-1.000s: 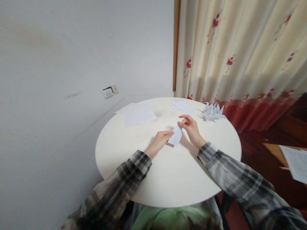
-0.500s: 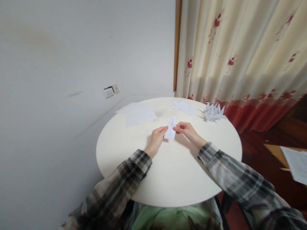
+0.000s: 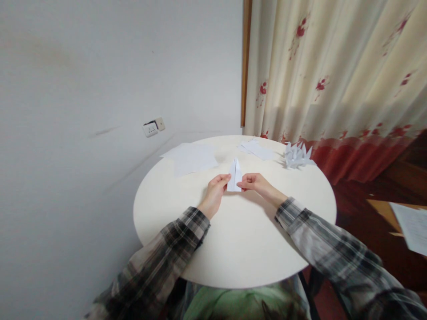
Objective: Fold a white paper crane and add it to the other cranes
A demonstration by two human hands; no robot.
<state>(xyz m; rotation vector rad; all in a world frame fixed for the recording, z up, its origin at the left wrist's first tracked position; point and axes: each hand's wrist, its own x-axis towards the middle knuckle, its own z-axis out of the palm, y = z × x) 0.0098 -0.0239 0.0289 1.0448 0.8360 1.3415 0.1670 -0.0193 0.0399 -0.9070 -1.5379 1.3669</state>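
Note:
A small folded white paper (image 3: 235, 174), pointed at the top, stands upright over the middle of a round cream table (image 3: 233, 249). My left hand (image 3: 215, 192) pinches its left edge and my right hand (image 3: 254, 182) pinches its right edge, fingers closed on it. Both forearms wear plaid sleeves and reach in from the near side of the table.
Loose white sheets (image 3: 191, 158) lie at the table's far left, more paper pieces (image 3: 256, 149) at the far middle, and a cluster of folded paper figures (image 3: 296, 155) at the far right. A grey wall with a socket (image 3: 152, 127) stands left, a flowered curtain (image 3: 333, 80) behind.
The folded paper has been raised from lying slanted between my hands to standing upright, point up. Both hands drew together onto its two edges and moved slightly left.

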